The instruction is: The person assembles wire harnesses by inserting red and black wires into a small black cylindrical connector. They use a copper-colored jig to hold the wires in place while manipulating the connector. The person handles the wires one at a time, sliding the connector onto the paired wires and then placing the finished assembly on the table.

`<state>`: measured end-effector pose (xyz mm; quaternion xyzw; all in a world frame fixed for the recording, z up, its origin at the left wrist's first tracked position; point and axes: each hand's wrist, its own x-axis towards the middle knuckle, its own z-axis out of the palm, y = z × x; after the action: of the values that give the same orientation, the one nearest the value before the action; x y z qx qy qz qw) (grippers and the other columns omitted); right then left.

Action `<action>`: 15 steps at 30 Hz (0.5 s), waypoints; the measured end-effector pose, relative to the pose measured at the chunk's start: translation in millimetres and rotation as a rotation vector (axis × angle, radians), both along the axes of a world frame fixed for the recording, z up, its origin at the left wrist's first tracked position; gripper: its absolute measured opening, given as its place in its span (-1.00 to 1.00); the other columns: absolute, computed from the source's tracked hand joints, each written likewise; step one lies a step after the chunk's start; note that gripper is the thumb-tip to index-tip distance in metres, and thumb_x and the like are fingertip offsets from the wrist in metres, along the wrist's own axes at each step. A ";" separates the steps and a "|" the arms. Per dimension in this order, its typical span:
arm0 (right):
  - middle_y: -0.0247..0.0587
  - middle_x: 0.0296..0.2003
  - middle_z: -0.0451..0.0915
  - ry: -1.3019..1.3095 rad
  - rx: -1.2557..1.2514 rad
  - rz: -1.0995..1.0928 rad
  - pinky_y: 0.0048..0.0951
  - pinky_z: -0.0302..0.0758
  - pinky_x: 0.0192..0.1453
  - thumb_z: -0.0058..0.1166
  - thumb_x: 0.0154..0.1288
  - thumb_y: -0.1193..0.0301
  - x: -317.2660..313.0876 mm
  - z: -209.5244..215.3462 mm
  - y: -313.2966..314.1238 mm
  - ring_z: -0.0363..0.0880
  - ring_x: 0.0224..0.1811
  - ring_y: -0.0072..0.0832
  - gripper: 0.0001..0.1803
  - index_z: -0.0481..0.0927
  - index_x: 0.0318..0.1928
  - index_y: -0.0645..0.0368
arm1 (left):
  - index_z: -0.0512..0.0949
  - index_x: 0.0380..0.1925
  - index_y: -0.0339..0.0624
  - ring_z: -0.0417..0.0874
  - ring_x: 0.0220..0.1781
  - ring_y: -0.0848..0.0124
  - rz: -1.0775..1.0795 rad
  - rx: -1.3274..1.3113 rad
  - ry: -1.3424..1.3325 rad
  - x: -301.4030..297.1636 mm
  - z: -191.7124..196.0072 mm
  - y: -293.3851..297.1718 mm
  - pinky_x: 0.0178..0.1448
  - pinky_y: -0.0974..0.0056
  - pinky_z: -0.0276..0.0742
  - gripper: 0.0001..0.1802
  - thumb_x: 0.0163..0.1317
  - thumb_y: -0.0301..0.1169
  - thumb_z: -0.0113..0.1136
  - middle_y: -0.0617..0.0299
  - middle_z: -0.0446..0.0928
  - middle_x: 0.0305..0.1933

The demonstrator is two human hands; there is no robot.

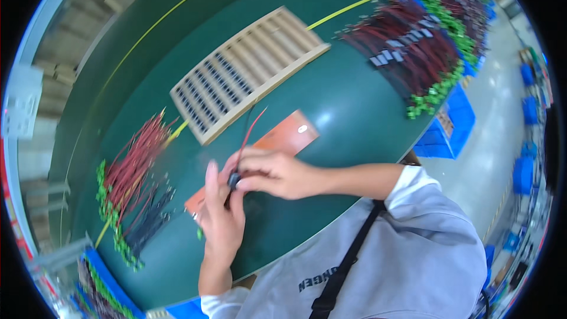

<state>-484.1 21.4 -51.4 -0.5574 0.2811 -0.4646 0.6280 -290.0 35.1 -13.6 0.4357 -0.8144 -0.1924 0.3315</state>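
Where the left hand (221, 221) and right hand (283, 174) are meeting, a small black part (234, 181) is being held

As the head view is showing, the right hand is pinching the part between thumb and curled fingers, while the left hand is grasping its lower end, one finger standing free; this shared hold is probably keeping a tiny thing steady. A red wire (251, 132) is rising from the grip, apparently left loose to stay clear of the fingers. Just beyond, an orange strip (300, 132) is lying under the hands on the green counter (348, 106). A wooden rack (316, 53) is resting behind it, its slots seemingly keeping the dark pieces (212, 91) in rows. Red wires (131, 168) are lying to the left, green ends together, likely for easy picking; another wire pile (407, 47) is spreading at the right.
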 end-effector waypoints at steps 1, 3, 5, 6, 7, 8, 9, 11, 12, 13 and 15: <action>-0.19 0.13 0.55 -0.053 0.153 0.031 -0.39 0.43 0.30 0.08 0.58 0.34 -4.2 5.3 4.5 0.48 0.26 -0.42 -0.71 0.55 0.09 0.32 | 0.16 0.50 -0.27 0.70 -0.23 0.35 -0.033 0.035 0.068 -2.6 -6.2 6.0 -0.01 0.29 0.59 -0.12 0.22 -0.64 0.38 0.09 0.70 -0.22; -0.17 -0.01 0.59 -0.208 0.118 -0.180 -0.31 0.49 0.28 -0.07 0.66 0.24 -12.4 8.7 9.8 0.58 0.13 -0.39 -0.69 0.47 0.11 0.24 | 0.12 0.53 -0.20 0.70 -0.15 0.23 -0.103 -0.088 0.061 -13.5 -4.8 2.8 0.06 0.16 0.57 -0.06 0.19 -0.63 0.40 0.03 0.68 -0.09; -0.17 -0.24 0.60 -0.637 0.372 -0.276 -0.27 0.64 -0.03 -0.21 0.69 0.12 -33.3 29.1 10.3 0.65 -0.24 -0.39 -0.64 0.40 0.14 0.16 | 0.09 0.53 -0.11 0.68 -0.06 0.11 -0.139 -0.414 -0.073 -17.9 11.3 5.1 0.11 0.03 0.53 -0.03 0.17 -0.64 0.41 -0.01 0.63 0.05; -0.24 -0.36 0.53 -0.545 0.287 -0.359 -0.30 0.60 -0.24 -0.20 0.68 0.08 -57.3 40.3 9.1 0.53 -0.42 -0.44 -0.62 0.39 0.14 0.14 | 0.29 0.41 -0.07 0.66 0.02 0.04 -0.243 -0.509 0.091 -14.7 -2.6 3.7 0.09 -0.01 0.47 -0.15 0.11 -0.63 0.44 -0.04 0.56 0.17; -0.30 -0.48 0.45 -0.454 0.207 -0.441 -0.34 0.57 -0.45 -0.20 0.67 0.04 -87.1 51.6 9.5 0.41 -0.61 -0.50 -0.60 0.38 0.14 0.12 | 0.35 0.34 -0.09 0.66 0.01 0.05 -0.297 -0.505 0.079 -16.2 -10.2 3.2 0.06 0.02 0.47 -0.21 0.10 -0.63 0.44 -0.04 0.57 0.14; -0.45 -0.58 0.29 -0.327 0.204 -0.586 -0.47 0.31 -0.66 -0.15 0.64 -0.01 -110.5 67.9 12.2 0.22 -0.68 -0.63 -0.55 0.39 0.13 0.12 | 0.41 0.28 -0.10 0.66 0.00 0.05 -0.345 -0.501 0.062 -17.8 -16.6 3.8 0.03 0.04 0.47 -0.27 0.08 -0.63 0.45 -0.03 0.59 0.11; -0.51 -0.57 0.19 -0.177 0.233 -0.677 -0.56 0.17 -0.67 -0.11 0.63 -0.02 -136.2 92.6 18.1 0.14 -0.66 -0.71 -0.53 0.42 0.11 0.15 | 0.47 0.22 -0.11 0.67 -0.01 0.06 -0.390 -0.492 0.046 -18.7 -23.1 4.6 -0.01 0.06 0.47 -0.33 0.06 -0.64 0.45 -0.03 0.60 0.09; -0.55 -0.50 0.34 0.392 0.125 -0.812 -0.64 0.16 -0.53 -0.01 0.62 0.11 -200.6 112.0 20.5 0.22 -0.54 -0.80 -0.64 0.54 0.10 0.13 | 0.64 0.01 -0.13 0.68 -0.01 0.11 -0.414 -0.432 0.009 -19.6 -38.0 3.2 -0.02 0.09 0.51 -0.53 0.03 -0.63 0.41 0.04 0.63 0.02; -0.50 -0.48 0.40 0.682 0.051 -0.830 -0.58 0.27 -0.44 0.02 0.60 0.14 -234.0 120.4 21.4 0.31 -0.48 -0.76 -0.63 0.56 0.08 0.20 | 0.67 -0.03 -0.12 0.69 -0.01 0.15 -0.433 -0.410 -0.016 -22.1 -44.5 1.9 0.00 0.10 0.53 -0.58 0.04 -0.63 0.38 0.06 0.64 0.01; -0.31 -0.45 0.52 1.074 -0.107 -0.859 -0.44 0.44 -0.27 0.04 0.58 0.16 -271.5 118.7 20.1 0.49 -0.40 -0.55 -0.61 0.56 0.09 0.24 | 0.69 -0.08 -0.12 0.70 -0.01 0.18 -0.457 -0.388 -0.038 -26.4 -50.2 1.1 0.02 0.10 0.54 -0.62 0.05 -0.63 0.35 0.08 0.66 0.00; 0.07 -0.17 0.70 1.467 -0.191 -0.965 -0.11 0.56 -0.04 0.07 0.53 0.11 -323.1 107.1 14.5 0.68 -0.09 0.03 -0.61 0.57 0.04 0.19 | 0.71 -0.10 -0.13 0.69 0.01 0.22 -0.506 -0.332 -0.059 -33.2 -55.7 -0.8 0.05 0.12 0.56 -0.65 0.06 -0.60 0.32 0.13 0.66 -0.02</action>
<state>-807.1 35.9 55.7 -0.5858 0.7780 -0.2258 -0.0244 -323.1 34.3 -69.3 0.1643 -0.9266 -0.1206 0.3160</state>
